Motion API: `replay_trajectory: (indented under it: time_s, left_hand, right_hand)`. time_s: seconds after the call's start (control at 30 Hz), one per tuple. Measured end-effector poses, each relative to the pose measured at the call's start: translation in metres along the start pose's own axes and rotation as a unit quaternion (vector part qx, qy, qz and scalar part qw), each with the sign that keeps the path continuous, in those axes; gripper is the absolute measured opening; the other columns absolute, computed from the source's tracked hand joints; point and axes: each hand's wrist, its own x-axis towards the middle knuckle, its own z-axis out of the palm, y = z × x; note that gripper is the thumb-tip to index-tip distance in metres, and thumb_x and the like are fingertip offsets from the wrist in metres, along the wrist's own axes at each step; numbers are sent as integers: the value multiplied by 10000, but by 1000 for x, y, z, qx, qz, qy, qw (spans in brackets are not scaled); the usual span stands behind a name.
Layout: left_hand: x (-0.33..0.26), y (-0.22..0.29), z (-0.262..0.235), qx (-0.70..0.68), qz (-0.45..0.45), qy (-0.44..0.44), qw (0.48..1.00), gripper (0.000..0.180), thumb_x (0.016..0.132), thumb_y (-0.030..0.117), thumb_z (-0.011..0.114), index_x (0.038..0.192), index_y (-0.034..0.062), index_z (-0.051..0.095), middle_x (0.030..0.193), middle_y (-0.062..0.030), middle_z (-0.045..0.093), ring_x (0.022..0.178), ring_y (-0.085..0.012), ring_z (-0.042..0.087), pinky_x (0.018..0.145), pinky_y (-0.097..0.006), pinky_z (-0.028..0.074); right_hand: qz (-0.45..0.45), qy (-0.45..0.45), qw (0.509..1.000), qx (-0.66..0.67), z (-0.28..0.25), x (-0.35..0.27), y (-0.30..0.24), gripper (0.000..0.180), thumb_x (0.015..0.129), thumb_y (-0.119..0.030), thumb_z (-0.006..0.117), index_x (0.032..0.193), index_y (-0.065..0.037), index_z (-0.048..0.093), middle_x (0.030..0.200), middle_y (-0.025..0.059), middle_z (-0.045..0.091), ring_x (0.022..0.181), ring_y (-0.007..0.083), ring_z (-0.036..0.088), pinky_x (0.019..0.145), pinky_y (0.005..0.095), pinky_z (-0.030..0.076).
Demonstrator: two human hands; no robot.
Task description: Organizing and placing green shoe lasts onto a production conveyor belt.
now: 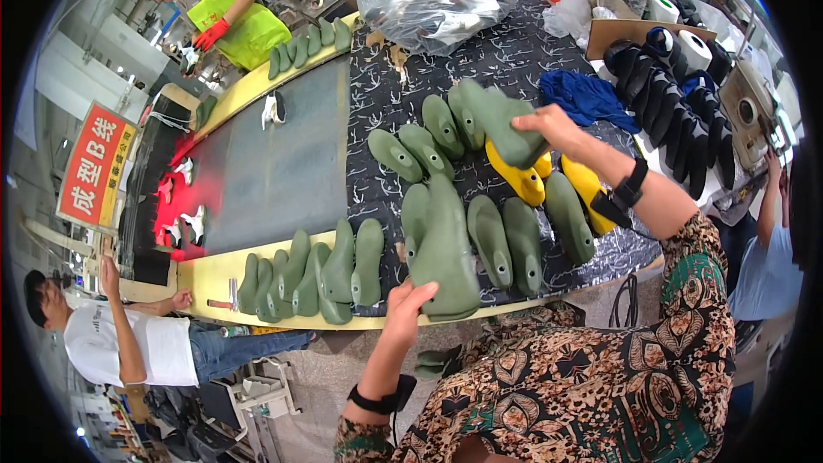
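My left hand (405, 312) is closed on the heel end of a large green shoe last (447, 261) at the near edge of the table, its toe pointing away from me. Farther right, my right hand (553, 129) grips another green shoe last (497, 120), held above the rows. Around them lie several more green lasts, such as a pair (504, 240) standing between my hands and others (396, 154) farther back. Yellow shoe lasts (517, 178) lie beneath and beside my right hand, partly hidden by it and the held last.
Green lasts (300, 279) line the yellow ledge on the left, beside a grey conveyor belt (279, 171) carrying a white shoe (273, 110). Farther back sits a plastic bag of shoes (437, 4). Blue cloth (585, 101) and dark shoes (673, 94) lie right. Co-workers stand around.
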Motion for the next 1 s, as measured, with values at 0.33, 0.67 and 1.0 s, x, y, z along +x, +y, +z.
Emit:
replay_trajectory:
  time_s: [0.33, 0.67, 1.0]
  left_hand:
    - [146, 51, 55, 535, -15, -64, 842, 550, 730, 495, 606, 743, -53, 656, 724, -219, 613, 724, -378, 624, 693, -436, 498]
    - [155, 4, 88, 605, 42, 42, 794, 393, 751, 401, 658, 762, 9, 667, 962, -269, 539, 663, -416, 602, 614, -473, 500]
    - [84, 11, 52, 482, 204, 42, 851, 405, 779, 215, 664, 1111, 13, 548, 1333, -232, 320, 1060, -407, 511, 857, -434, 461]
  right_hand:
    - [11, 130, 923, -362, -44, 159, 2, 581, 680, -497, 637, 949, 16, 674, 910, 227, 660, 884, 335, 642, 798, 380, 502]
    - [-3, 88, 890, -447, -13, 177, 21, 698, 754, -611, 527, 1014, 31, 614, 1054, 295, 580, 1094, 387, 512, 893, 423, 452]
    - [-133, 50, 865, -482, -26, 136, 55, 605, 871, -472, 514, 1290, -44, 427, 1188, 310, 475, 1080, 450, 497, 912, 441, 425]
